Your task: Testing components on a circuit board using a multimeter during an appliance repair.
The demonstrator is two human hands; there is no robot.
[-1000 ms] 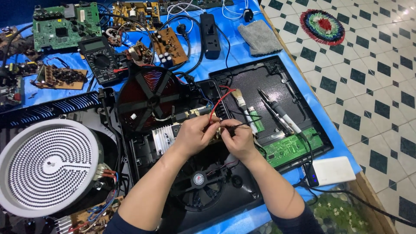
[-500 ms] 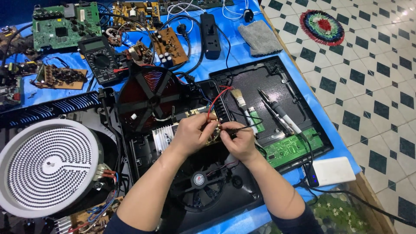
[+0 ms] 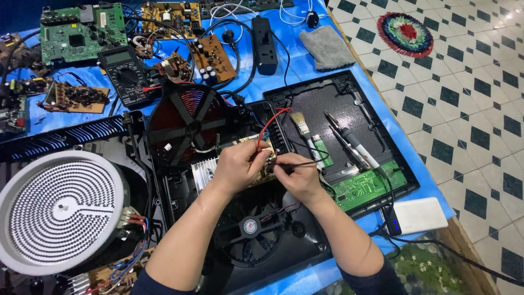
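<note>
Left hand (image 3: 240,166) pinches the small tan circuit board (image 3: 256,146) by its edge, holding it over the open induction cooker base (image 3: 284,257), just beside the copper coil (image 3: 185,123). Right hand (image 3: 295,177) is closed around a black probe (image 3: 308,163) at the board. Board looks light, stiff and fragile: grip the edges, off the components. Red wire (image 3: 267,123) is limp and tethers it.

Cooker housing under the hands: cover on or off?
Off. The black housing lies open, with the coil, heatsink and fan exposed. Both the left hand and right hand work on its circuit board.
</note>
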